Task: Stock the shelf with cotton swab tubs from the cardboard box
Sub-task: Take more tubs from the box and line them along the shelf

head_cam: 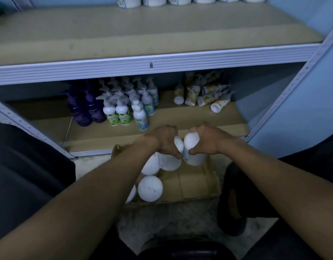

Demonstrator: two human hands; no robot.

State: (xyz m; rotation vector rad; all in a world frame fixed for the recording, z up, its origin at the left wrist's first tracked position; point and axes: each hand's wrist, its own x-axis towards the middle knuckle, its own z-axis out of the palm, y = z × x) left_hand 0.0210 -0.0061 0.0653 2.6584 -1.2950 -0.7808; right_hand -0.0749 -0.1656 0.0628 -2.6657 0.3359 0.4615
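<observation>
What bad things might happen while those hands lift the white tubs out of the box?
1. The left hand and right hand each grip a tub close together; the two tubs might knock and one could slip.
2. Tubs left in the cardboard box lie on their sides, so they may roll when neighbours come out.
3. The pump bottles on the lower shelf stand just beyond; a swinging tub might topple them.

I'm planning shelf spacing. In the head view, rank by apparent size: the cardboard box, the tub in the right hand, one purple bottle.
1. Cardboard box, clearly largest.
2. Tub in the right hand.
3. Purple bottle.
The bottle stands farther from the camera, so ranks 2 and 3 are unsure.
</observation>
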